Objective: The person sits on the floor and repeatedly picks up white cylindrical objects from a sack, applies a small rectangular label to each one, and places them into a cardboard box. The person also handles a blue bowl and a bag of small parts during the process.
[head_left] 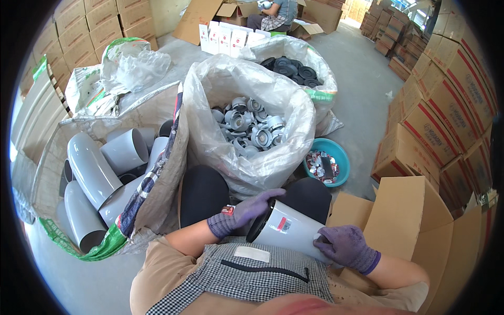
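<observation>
A glossy grey cylinder (289, 230), shaped like a vacuum jug body, lies sideways across my lap. Its black round base (260, 222) faces left, and a red-and-white sticker (284, 225) shows on its side. My left hand (252, 210), in a purple knit glove, holds the base end with extended fingers. A small red label (227, 210) sits on that glove's cuff. My right hand (346, 247), gloved alike, curls around the cylinder's right end. A small whitish piece (317, 236) shows at its fingertips; what it belongs to is unclear.
Left stands a woven sack (157, 208) of grey cylinders. Ahead, a clear plastic bag (204, 102) holds grey collar parts; behind it, a sack (327, 75) holds black lids. A teal basin (345, 159) contains small labels. Cartons (445, 122) flank me; a person (277, 15) sits beyond.
</observation>
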`<state>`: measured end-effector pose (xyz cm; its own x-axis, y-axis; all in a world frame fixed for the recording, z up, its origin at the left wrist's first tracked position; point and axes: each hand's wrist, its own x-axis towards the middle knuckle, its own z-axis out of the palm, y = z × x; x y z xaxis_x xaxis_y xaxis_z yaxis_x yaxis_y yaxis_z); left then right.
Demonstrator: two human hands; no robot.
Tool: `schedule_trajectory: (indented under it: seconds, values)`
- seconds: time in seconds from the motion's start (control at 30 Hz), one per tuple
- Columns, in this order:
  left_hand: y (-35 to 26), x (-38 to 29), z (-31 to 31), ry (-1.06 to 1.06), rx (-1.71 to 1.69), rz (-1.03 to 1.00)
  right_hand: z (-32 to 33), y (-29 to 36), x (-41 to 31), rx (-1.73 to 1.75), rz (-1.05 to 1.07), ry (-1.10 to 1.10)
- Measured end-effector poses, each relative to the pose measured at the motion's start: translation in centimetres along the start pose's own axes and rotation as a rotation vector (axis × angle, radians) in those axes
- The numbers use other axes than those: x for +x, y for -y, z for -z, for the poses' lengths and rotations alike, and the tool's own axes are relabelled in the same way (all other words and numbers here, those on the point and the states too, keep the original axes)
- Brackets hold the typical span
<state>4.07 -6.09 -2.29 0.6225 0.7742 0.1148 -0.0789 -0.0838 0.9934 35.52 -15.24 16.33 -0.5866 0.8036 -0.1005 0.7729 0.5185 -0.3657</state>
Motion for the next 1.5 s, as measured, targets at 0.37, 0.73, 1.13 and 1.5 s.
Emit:
schedule_trajectory:
  seconds: [0.37,0.73,1.13,1.5]
  values:
    - [-4.8,1.3,0.5,0.032,0.103,0.475,0.2,0.4,0.3,-0.053,-0.004,-0.011]
    - [-1.1,-0.4,2.2,-0.044,-0.299,0.348,0.5,0.5,1.4,-0.033,0.008,0.028]
    - [-5.5,11.6,13.8,-0.491,-0.644,0.186,2.1,-2.5,1.2,0.184,-0.206,-0.045]
    - [-13.5,26.2,12.0,-0.125,0.776,-0.127,2.5,-4.7,0.8,0.323,-0.366,0.012]
